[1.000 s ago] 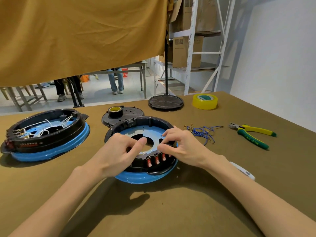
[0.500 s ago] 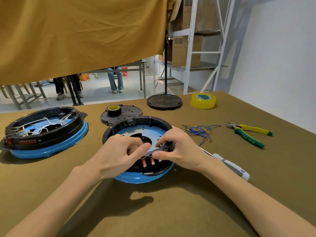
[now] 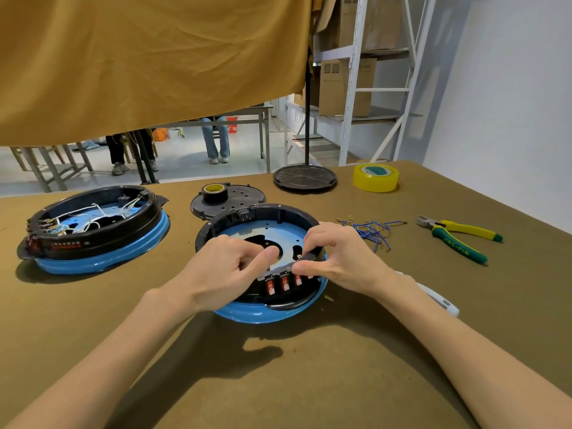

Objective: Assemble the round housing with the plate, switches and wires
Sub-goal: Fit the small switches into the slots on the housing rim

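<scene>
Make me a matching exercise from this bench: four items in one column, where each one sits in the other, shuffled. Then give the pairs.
Things
1. pliers
2. yellow tape roll
3. blue wires
4. wired housing

Places
A. far left of the table, white wires inside
B. loose on the table, just right of the right hand
C. far edge of the table, beside the black round stand base
D. right side of the table, green and yellow handles

Pairs: 1-D, 2-C, 3-B, 4-A
</scene>
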Tool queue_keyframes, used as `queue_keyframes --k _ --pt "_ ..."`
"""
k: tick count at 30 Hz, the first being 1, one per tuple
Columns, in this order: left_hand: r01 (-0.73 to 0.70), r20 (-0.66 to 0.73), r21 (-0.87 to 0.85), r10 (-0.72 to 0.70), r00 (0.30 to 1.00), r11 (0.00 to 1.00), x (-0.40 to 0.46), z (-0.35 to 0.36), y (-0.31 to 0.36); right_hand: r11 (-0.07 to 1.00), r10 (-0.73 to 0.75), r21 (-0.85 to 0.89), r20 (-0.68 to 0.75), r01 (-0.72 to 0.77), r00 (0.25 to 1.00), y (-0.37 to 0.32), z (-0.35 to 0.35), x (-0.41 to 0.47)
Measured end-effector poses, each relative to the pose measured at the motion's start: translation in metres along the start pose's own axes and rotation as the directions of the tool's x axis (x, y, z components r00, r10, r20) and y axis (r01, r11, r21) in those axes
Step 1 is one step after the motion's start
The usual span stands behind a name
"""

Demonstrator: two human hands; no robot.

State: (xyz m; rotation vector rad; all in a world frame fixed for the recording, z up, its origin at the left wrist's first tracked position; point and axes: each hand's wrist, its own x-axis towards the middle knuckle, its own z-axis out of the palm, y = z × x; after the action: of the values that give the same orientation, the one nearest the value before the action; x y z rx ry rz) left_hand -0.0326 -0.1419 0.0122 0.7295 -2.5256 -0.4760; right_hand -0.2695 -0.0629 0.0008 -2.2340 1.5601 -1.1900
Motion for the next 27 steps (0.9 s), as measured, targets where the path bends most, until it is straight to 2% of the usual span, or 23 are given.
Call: queue_keyframes --k 6,14,19,27 --pt "0.004 -0.003 0.006 -0.004 1.0 1.0 0.0 -0.001 0.0 0.997 0.044 0.056 0.031 -0.045 0.999 0.002 -0.004 -0.002" --pt "-0.015 -0.028 0.015 0.015 0.999 1.0 -0.001 -0.002 0.007 1.0 -0.001 0.004 0.023 0.001 1.0 0.002 -0.004 0.003" --pt "-0.007 -0.014 0.096 0.008 1.0 0.995 -0.002 -0.005 0.009 0.993 0.073 0.091 0.068 -0.079 0.995 0.012 -0.009 -0.001" --pt "-0.052 -0.037 0.082 0.055 0.998 0.995 0.0 -0.003 0.011 0.997 -0.027 -0.067 0.027 0.029 0.999 0.009 -0.002 0.001"
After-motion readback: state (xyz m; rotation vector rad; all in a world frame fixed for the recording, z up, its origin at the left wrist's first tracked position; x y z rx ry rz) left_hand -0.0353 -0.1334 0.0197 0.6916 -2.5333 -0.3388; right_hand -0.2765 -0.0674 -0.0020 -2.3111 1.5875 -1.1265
